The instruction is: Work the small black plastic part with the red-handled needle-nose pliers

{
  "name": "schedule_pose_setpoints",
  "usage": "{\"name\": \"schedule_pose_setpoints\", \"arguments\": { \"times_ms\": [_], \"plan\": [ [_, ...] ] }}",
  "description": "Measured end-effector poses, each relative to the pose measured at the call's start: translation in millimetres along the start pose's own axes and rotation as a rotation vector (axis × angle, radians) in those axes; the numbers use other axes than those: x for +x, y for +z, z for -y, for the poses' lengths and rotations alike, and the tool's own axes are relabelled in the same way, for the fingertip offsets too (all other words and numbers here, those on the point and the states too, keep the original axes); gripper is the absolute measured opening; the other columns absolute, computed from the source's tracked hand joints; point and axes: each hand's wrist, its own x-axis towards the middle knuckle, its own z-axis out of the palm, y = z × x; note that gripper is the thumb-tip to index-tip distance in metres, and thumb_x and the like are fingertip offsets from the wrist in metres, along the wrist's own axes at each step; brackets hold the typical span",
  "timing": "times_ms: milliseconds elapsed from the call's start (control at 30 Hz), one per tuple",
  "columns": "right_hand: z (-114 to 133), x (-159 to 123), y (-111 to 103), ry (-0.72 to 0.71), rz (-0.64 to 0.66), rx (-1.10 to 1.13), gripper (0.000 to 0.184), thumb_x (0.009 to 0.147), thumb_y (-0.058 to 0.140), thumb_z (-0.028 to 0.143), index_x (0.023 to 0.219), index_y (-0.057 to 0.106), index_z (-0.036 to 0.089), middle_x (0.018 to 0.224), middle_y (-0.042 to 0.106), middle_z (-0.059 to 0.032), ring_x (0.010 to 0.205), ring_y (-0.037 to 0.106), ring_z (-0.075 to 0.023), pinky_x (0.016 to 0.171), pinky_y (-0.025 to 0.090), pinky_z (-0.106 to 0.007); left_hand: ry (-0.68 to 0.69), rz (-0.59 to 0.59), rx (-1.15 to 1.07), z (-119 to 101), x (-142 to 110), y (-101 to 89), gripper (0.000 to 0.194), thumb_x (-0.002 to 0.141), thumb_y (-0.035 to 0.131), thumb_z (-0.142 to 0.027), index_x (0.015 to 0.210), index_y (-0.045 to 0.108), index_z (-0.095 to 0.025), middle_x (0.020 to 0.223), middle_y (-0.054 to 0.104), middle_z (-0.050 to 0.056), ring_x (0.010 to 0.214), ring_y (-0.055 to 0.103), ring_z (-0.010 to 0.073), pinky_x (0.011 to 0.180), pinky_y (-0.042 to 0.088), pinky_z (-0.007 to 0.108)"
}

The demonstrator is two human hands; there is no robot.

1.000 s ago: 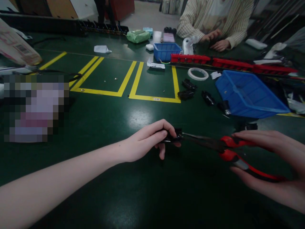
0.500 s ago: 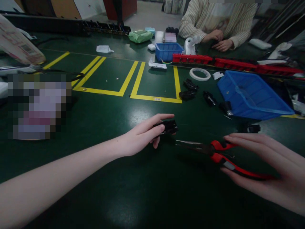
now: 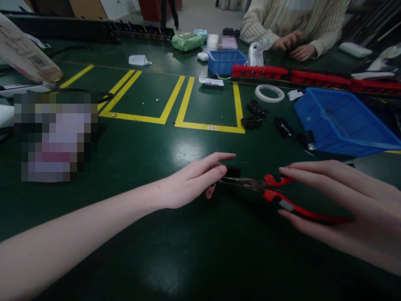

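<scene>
My left hand [image 3: 199,179] grips a small black plastic part [image 3: 233,171] between thumb and fingers, just above the green table. Most of that part is hidden by the hand. In my right hand [image 3: 341,205] are long-nose pliers [image 3: 270,189] with red and black handles, the fingers wrapped around them. The pliers' jaws point left and reach the near side of the black part, by my left thumb. Whether the tips pinch the part or only touch it, I cannot tell.
Several similar black parts [image 3: 283,126] lie beyond my hands, beside a tilted blue bin [image 3: 341,121]. A tape roll [image 3: 269,93], a smaller blue bin [image 3: 227,62] and a long red strip [image 3: 322,79] are farther back. A co-worker's hands [image 3: 296,46] rest across the table.
The pliers have moved left, from a gap away up to the black part. My left hand has shifted slightly right with the part. The view has turned a little.
</scene>
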Motion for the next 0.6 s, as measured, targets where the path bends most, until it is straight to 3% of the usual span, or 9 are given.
{"name": "schedule_pose_setpoints", "arguments": {
  "times_ms": [133,267,367,500,600],
  "plan": [
    [-3,1,0,-0.003,0.011,-0.002,0.048,0.085,0.055,0.042,0.131,0.051,0.028,0.119,0.061,-0.0047,0.093,0.065,-0.0236,0.080,0.055,-0.036,0.011,0.006,0.033,0,-1,0.2,0.045,0.102,0.032,-0.039,0.143,0.038,-0.021,0.090,0.060,0.003,0.067,0.055,0.0120,0.065,0.045,0.027],
    [-6,4,0,-0.088,0.020,-0.054,0.045,0.086,0.055,0.044,0.128,0.053,0.026,0.116,0.062,-0.0036,0.091,0.065,-0.0192,0.075,0.055,-0.031,0.035,0.012,0.067,0,0,0.9,0.044,0.102,0.030,-0.036,0.142,0.039,-0.019,0.075,0.056,-0.001,0.066,0.055,0.0129,0.065,0.045,0.026],
    [-8,5,-1,-0.141,0.008,-0.077,0.044,0.086,0.056,0.044,0.125,0.055,0.023,0.114,0.063,-0.0038,0.091,0.064,-0.0171,0.074,0.053,-0.029,0.053,0.013,0.068,0,1,1.0,0.042,0.102,0.031,-0.034,0.139,0.042,-0.017,0.079,0.058,0.000,0.065,0.055,0.0122,0.064,0.046,0.025],
    [-11,-4,-5,-0.042,0.024,0.011,0.048,0.084,0.060,0.046,0.128,0.055,0.029,0.119,0.063,-0.0022,0.097,0.065,-0.0187,0.079,0.053,-0.031,0.066,-0.035,0.071,1,1,0.4,0.038,0.103,0.028,-0.031,0.133,0.045,-0.016,0.096,0.063,0.005,0.065,0.058,0.0109,0.063,0.049,0.025],
    [-14,-17,-5,0.070,0.049,0.049,0.054,0.081,0.061,0.054,0.131,0.054,0.035,0.122,0.063,-0.0003,0.100,0.065,-0.0225,0.084,0.053,-0.038,0.124,-0.082,0.261,1,1,-0.4,0.032,0.102,0.031,-0.027,0.124,0.050,-0.016,0.096,0.064,0.004,0.076,0.061,0.0138,0.069,0.050,0.026]
  ]
}}
